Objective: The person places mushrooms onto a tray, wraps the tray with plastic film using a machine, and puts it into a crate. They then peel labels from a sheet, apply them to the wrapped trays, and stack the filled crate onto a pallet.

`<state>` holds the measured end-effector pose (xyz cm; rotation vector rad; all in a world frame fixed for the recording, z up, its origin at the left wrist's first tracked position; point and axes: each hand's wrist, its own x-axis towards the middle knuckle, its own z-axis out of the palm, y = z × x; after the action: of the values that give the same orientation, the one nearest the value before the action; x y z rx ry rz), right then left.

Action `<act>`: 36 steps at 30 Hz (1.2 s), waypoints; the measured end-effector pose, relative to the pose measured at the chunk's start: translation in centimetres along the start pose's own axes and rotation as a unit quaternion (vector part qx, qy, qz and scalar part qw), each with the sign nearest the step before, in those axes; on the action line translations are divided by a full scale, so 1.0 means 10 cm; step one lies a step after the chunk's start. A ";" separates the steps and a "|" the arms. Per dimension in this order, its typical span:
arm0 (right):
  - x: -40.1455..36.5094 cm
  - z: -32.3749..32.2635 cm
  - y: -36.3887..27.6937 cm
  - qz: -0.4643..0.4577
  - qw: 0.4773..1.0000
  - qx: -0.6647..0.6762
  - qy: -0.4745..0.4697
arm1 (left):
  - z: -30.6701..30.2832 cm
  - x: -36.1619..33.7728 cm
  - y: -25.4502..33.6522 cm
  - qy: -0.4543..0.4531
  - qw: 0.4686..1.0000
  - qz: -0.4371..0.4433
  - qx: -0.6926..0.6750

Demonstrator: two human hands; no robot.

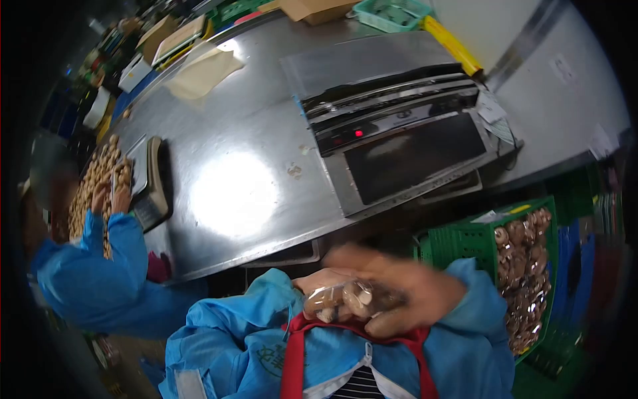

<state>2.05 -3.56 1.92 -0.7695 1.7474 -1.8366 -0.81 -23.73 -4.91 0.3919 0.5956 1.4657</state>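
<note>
**While one mushroom pack (355, 298) sits before your chest, one wrapping machine (399, 123) stands on the table (266, 120) ahead**

You have one pack between your two hands, its clear film shining over several brown mushrooms whose exact number you cannot tell through the glare. Your left hand (315, 280) holds it from behind, curled around it, most of its fingers hidden. Your right hand (419, 292) is blurred and spread wide, its fingers stretched above the pack and its thumb at the lower edge; whether it grips, you cannot tell.

Beyond the near edge of the table, the one machine shows one lit red light (359, 133) and one dark flat plate (415, 157). One yellow roll (453, 46) lies at its far right corner, near one turquoise basket (392, 14) and one cardboard box (316, 9). One pale sheet (207, 72) lies farther left on the metal top.

At your right, one green crate (495, 263) carries many wrapped packs (525, 266), too crowded together to count. Over on your left, one co-worker (100, 266) in blue has two hands (110, 199) among many loose mushrooms (100, 166), right beside one scale (150, 189).
</note>
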 end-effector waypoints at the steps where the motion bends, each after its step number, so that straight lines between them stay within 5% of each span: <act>1: 0.06 0.17 0.01 -0.035 0.998 -0.056 -0.003 | 0.00 -0.01 -0.03 0.001 1.000 0.016 -0.014; 3: -0.14 0.19 0.10 0.105 0.987 -0.122 0.023 | -0.02 0.03 -0.14 0.015 0.996 0.064 -0.056; 5: -0.53 0.19 0.29 0.171 0.985 -0.011 0.026 | -0.04 0.12 -0.33 0.045 0.982 0.148 -0.105; 6: -0.67 0.31 0.38 0.107 0.990 0.016 0.088 | -0.09 0.17 -0.42 0.059 0.973 0.187 -0.122; 8: -0.93 0.47 0.60 0.165 0.969 0.118 0.141 | -0.14 0.17 -0.60 0.079 0.955 0.251 -0.140; 12: -1.03 0.67 1.17 0.042 0.883 0.292 0.365 | -0.47 -0.11 -0.70 0.093 0.933 0.333 -0.094; 13: -1.04 0.66 1.19 0.029 0.874 0.286 0.391 | -0.53 -0.13 -0.77 0.217 0.918 0.318 -0.095; 15: -1.20 0.68 1.19 -0.075 0.807 0.316 0.494 | -0.11 0.35 -0.45 0.169 0.962 0.204 -0.072; 19: -2.13 0.49 0.63 -0.042 0.862 0.120 0.491 | 0.24 1.23 -0.31 0.221 0.964 0.146 0.001; 21: -2.56 0.62 0.36 0.068 0.834 -0.036 0.546 | 0.55 1.78 -0.36 0.200 0.975 0.066 0.071; 24: -3.17 1.01 0.34 -0.012 0.723 0.005 0.691 | 1.14 2.58 -0.57 0.059 0.991 -0.018 0.120; 26: -3.67 1.39 0.17 0.084 0.602 0.051 0.792 | 1.49 3.09 -0.86 -0.032 0.975 -0.028 0.218; 27: -3.95 1.56 0.16 0.058 0.561 -0.030 0.825 | 1.57 3.36 -1.05 -0.104 0.942 -0.009 0.319; 28: -4.14 1.72 0.25 0.022 0.431 0.014 0.902 | 1.65 3.62 -1.25 -0.172 0.896 0.024 0.409; 29: -4.39 1.85 0.21 -0.007 0.390 0.024 0.920 | 1.75 3.86 -1.45 -0.246 0.819 0.069 0.514; 31: -4.79 2.09 0.28 0.012 0.338 0.006 0.941 | 1.84 4.26 -1.91 -0.322 0.579 0.212 0.719; 34: -5.20 2.23 0.57 0.158 0.216 -0.084 0.960 | 1.85 4.56 -2.48 -0.384 0.429 0.257 0.777; 36: -5.28 2.17 0.67 0.196 0.230 -0.091 0.949 | 1.75 4.68 -2.66 -0.390 0.415 0.242 0.786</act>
<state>54.98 16.64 -7.82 3.0695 2.2449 -1.4344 31.05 22.29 -12.94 2.7632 0.9343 0.4760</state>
